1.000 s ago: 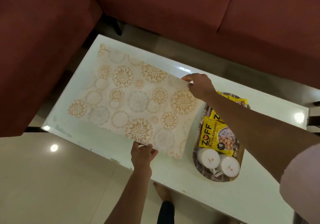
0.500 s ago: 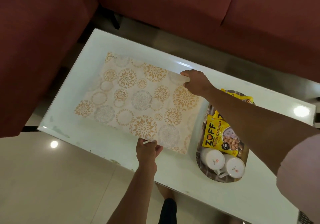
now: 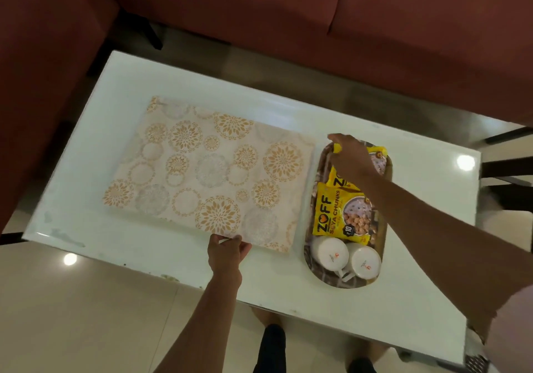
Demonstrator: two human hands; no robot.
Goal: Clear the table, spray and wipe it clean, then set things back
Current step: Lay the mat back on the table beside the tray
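A cream placemat point(image 3: 207, 170) with gold flower rings lies flat on the left half of the white glass table point(image 3: 427, 170). My left hand point(image 3: 226, 253) pinches the mat's near edge. To the mat's right stands an oval tray point(image 3: 311, 269) with two yellow soya chunk packets point(image 3: 334, 214) and two white cups point(image 3: 328, 253) lying at its near end. My right hand point(image 3: 350, 156) hangs over the tray's far end with loose fingers, just above the upper packet, and holds nothing.
A dark red sofa point(image 3: 288, 12) runs along the table's far side, and another section point(image 3: 43, 84) closes in on the left. Pale floor tiles point(image 3: 72, 315) lie in front of the table, and my leg point(image 3: 271, 346) shows below its near edge.
The mat's right end has come down flat onto the table. My right hand has let go of its far corner and moved right over the tray. My left hand stays at the near edge.
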